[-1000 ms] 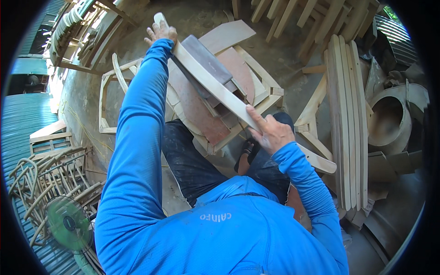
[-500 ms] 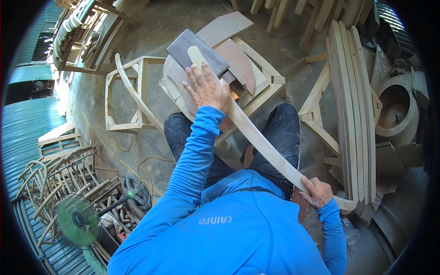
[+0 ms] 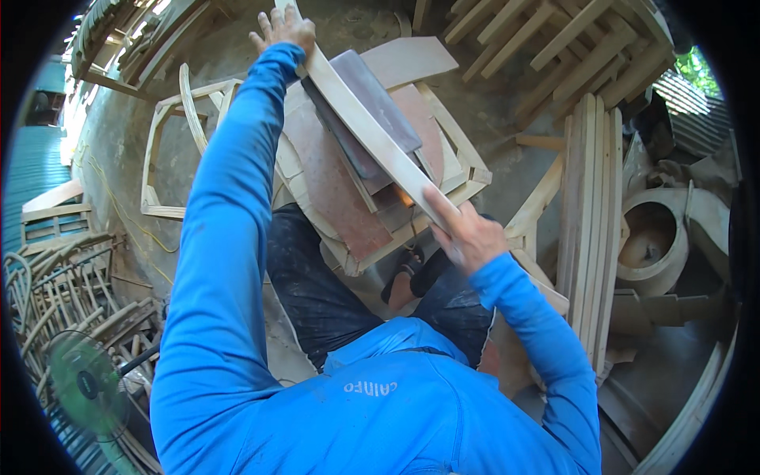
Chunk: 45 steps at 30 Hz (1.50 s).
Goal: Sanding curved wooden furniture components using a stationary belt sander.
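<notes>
A long, slightly curved wooden strip [image 3: 360, 127] runs slantwise from far left to near right, resting on its narrow side. My left hand [image 3: 286, 33] is on its far end with the arm stretched out, fingers partly spread over the wood. Closer to me, my right hand [image 3: 473, 239] grips the near end, the index finger laid along it. Beneath the strip is what looks like an upturned belt sander [image 3: 385, 111] with a dark grey belt, the strip lying across or just over it. The sander sits on a reddish board [image 3: 336, 186] over a wooden frame, between my knees.
Long wooden pieces [image 3: 587, 214] stand stacked at the right, beside a round metal housing [image 3: 645, 241]. More cut timber [image 3: 582, 47] is piled at the far right. Wooden frames [image 3: 162, 158] stand at the left. A green fan [image 3: 83, 384] is at the near left, by stacked curved parts.
The strip has moved away from me and to the left across the sander. Both hands have travelled with it, my left reaching farther out and my right coming up from beside my thigh.
</notes>
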Tool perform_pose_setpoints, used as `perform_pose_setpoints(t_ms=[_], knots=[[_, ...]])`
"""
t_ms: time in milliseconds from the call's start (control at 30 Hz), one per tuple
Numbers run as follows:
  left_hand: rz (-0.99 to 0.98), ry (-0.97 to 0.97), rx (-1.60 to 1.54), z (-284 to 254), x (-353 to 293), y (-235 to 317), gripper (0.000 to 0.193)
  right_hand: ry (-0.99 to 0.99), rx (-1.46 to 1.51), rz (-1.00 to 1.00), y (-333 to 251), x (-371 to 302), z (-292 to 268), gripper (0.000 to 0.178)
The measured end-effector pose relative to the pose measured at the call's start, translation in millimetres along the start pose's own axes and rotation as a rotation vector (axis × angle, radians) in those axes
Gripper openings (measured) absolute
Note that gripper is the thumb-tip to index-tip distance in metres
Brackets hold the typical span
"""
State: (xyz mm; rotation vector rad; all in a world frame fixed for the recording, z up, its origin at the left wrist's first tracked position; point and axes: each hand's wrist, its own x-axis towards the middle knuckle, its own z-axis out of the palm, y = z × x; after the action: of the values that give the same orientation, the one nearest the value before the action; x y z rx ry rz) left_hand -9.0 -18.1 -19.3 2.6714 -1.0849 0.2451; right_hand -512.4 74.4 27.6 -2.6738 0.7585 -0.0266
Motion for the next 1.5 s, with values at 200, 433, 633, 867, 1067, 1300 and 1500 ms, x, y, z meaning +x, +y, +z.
perform_pose_setpoints(t_ms=[200, 433, 633, 867, 1067, 1300, 1500], knots=[[-0.108, -0.050, -0.044, -5, 8, 18, 0.077, 0.014, -0.021, 0.079, -23, 77, 5, 0.068], [-0.091, -0.149, -0.033, -50, -133, 70, 0.084, -0.005, 0.114, -0.002, 5, -44, 22, 0.076], [-0.086, -0.153, -0.078, -63, -243, 101, 0.086, -0.039, 0.160, -0.087, 86, -276, 9, 0.078], [-0.057, -0.108, -0.090, -54, -216, 99, 0.083, -0.094, 0.065, -0.005, 104, -324, 10, 0.087], [-0.094, -0.060, -0.113, -47, -183, 81, 0.082, -0.021, -0.006, 0.011, 63, -207, 8, 0.084], [-0.092, -0.016, -0.129, -34, -134, 66, 0.080, 0.056, -0.026, 0.028, 26, -87, 11, 0.084], [-0.116, -0.012, -0.273, -24, -64, 61, 0.080, 0.095, -0.009, 0.118, -3, 0, 14, 0.082]])
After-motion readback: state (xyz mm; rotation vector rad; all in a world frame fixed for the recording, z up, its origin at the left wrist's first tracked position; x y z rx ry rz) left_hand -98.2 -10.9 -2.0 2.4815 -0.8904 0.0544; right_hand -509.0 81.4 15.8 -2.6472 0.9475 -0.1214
